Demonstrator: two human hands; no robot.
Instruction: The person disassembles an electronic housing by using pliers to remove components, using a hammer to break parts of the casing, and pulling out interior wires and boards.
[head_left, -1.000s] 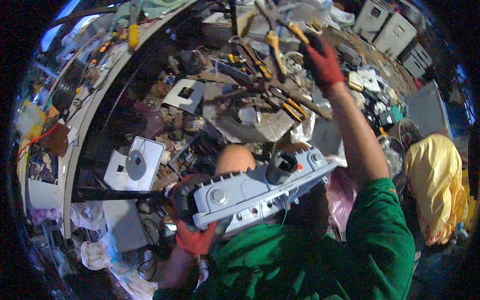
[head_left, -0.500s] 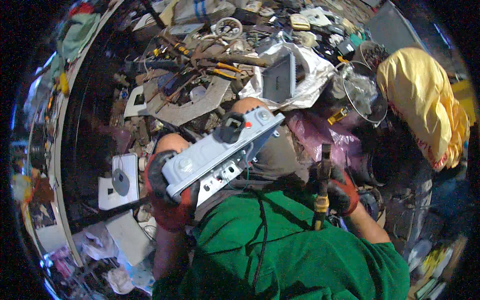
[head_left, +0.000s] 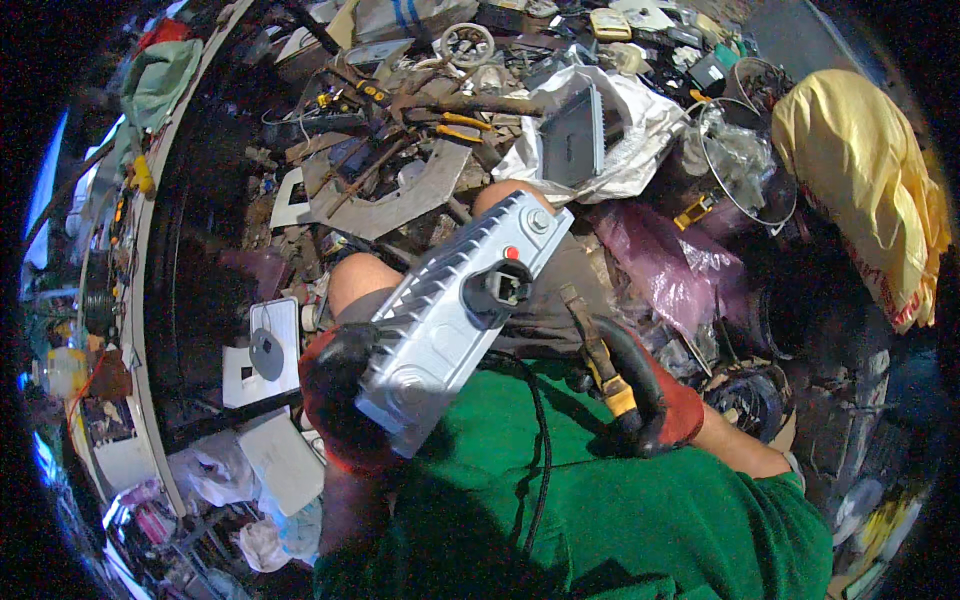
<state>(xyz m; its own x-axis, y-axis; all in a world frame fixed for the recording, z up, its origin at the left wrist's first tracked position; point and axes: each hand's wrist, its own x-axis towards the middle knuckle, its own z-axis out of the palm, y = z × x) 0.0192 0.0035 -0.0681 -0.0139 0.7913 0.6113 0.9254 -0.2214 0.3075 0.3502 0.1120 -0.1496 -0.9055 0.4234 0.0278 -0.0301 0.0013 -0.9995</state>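
Observation:
A silvery-grey metal housing (head_left: 450, 345) with cooling fins is tilted above my lap. On its face are a black round socket (head_left: 497, 290), a small red dot and round bosses near the ends. My left hand (head_left: 345, 395), in a black-and-red glove, grips its lower left end. Right of the housing, my right hand (head_left: 645, 395), gloved alike, is closed round a tool (head_left: 600, 362) with a narrow flat metal end and a yellow-and-black handle. The tool's end points up and away from me, apart from the housing.
Beyond my knees lie a flat grey plate (head_left: 405, 205), an orange-handled tool (head_left: 465, 122) and mixed scrap. A white sack (head_left: 640, 140) holds a grey tray (head_left: 572, 140). Right are a wire-rimmed bucket (head_left: 795, 200), a yellow sack (head_left: 860, 180) and pink plastic (head_left: 665, 265).
The housing has turned, bringing its fins and socket into view and hiding the open side with a bracket and wires. My right hand has shifted left with the tool, closer to the housing.

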